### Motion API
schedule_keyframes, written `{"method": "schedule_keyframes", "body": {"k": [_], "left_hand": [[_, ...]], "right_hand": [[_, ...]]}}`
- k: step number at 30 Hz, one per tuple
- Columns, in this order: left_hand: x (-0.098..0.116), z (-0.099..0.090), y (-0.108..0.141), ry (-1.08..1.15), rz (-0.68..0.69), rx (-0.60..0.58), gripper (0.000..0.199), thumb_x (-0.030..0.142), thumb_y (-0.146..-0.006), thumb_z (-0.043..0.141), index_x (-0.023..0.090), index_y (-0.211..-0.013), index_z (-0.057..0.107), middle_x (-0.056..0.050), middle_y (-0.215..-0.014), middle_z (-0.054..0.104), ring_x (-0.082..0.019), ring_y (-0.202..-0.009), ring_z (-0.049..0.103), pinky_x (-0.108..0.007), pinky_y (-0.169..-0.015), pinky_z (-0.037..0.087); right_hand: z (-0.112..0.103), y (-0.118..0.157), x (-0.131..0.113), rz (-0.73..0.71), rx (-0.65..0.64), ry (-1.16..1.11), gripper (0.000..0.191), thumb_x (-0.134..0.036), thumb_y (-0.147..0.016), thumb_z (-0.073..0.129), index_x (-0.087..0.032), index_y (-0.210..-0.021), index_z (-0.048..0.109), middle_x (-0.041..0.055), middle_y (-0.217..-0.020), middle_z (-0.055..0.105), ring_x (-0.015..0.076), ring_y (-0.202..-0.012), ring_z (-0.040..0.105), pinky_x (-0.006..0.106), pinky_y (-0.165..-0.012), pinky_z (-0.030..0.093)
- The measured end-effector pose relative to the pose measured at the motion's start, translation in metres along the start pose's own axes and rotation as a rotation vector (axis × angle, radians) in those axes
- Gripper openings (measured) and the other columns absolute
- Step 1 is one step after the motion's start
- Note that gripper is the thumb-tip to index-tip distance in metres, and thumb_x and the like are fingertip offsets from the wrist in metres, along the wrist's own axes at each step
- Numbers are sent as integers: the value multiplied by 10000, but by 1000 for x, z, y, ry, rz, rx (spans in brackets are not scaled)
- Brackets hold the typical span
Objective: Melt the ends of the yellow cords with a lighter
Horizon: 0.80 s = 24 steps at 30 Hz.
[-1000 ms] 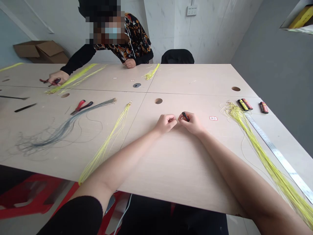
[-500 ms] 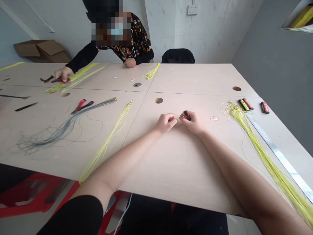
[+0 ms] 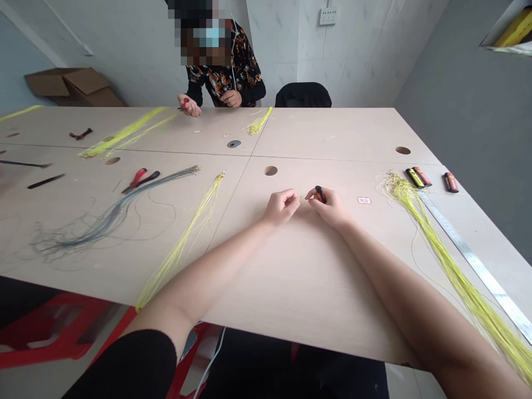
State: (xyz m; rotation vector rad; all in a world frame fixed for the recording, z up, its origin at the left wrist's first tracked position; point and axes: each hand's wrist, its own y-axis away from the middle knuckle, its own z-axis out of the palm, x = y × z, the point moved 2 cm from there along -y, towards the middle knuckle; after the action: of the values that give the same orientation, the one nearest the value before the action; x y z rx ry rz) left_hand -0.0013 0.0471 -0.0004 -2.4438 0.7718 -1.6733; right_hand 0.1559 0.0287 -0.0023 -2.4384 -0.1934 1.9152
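Near the middle of the table (image 3: 316, 266), my left hand (image 3: 283, 205) pinches a tiny thing at its fingertips, too small to make out. Just right of it, my right hand (image 3: 328, 205) is curled round a small dark tool with an orange part (image 3: 320, 194); its thumb and forefinger point toward the left hand, with a narrow gap between the hands. Yellow wires (image 3: 187, 233) lie in a loose bundle to the left. A thicker yellow bundle (image 3: 444, 249) runs along the right side, beside a metal ruler (image 3: 474, 263). A small label (image 3: 364, 200) lies right of my right hand.
Grey wires (image 3: 112, 213) and red-black pliers (image 3: 139, 180) lie on the left. Batteries (image 3: 450, 182) sit at the right. Across the table a person (image 3: 224, 83) holds a red tool (image 3: 184, 104), near more yellow wires (image 3: 128, 130). A black chair (image 3: 303, 95) stands behind.
The person across the table has drawn a hand back from the far yellow wires, with the red tool in it. My hands stay nearly in place; the right fingers have opened slightly.
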Motion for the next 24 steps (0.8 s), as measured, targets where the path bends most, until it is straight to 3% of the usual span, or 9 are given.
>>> {"method": "schedule_keyframes", "body": {"k": [5, 8, 11, 15, 20, 24], "left_hand": [[2, -2, 4, -34, 94, 131, 261, 354, -833, 465, 187, -639, 418, 50, -532, 352, -81, -506, 318, -235, -516, 274], [7, -1, 9, -52, 121, 204, 297, 399, -858, 459, 191, -651, 408, 42, -547, 377, -83, -510, 334, -236, -513, 279], [15, 3, 13, -42, 116, 251, 326, 436, -870, 455, 195, -658, 403, 45, -537, 368, -82, -495, 321, -240, -503, 272], [21, 9, 18, -8, 111, 209, 318, 429, -874, 456, 196, -664, 408, 53, -520, 347, -79, -475, 292, -244, -493, 265], [21, 12, 20, 23, 97, 179, 290, 360, -844, 489, 194, -632, 381, 60, -508, 320, -76, -479, 293, -239, -495, 270], [18, 11, 18, 33, 49, 183, 284, 318, -811, 495, 192, -598, 357, 60, -506, 305, -75, -486, 284, -236, -496, 268]], "right_hand": [[2, -1, -1, 155, -38, -333, 230, -333, -666, 533, -215, -578, 356, -55, -509, 262, 80, -448, 217, 253, -456, 199], [6, -1, -5, 198, -86, -554, 321, -419, -686, 466, -226, -593, 227, -43, -523, 259, 86, -444, 181, 258, -443, 188], [11, 3, -9, 225, -148, -626, 398, -569, -718, 396, -229, -628, 211, -38, -526, 294, 90, -437, 169, 255, -428, 165], [19, 9, -10, 224, -182, -585, 447, -652, -726, 391, -233, -623, 271, -61, -471, 263, 82, -413, 144, 252, -419, 161], [20, 10, -6, 75, -47, -557, 252, -426, -653, 625, -207, -693, 508, -88, -454, 266, 67, -411, 205, 242, -436, 199], [15, 7, 0, 46, -9, -513, 264, -396, -627, 693, -189, -759, 595, -97, -439, 267, 58, -409, 215, 246, -434, 212]]}}
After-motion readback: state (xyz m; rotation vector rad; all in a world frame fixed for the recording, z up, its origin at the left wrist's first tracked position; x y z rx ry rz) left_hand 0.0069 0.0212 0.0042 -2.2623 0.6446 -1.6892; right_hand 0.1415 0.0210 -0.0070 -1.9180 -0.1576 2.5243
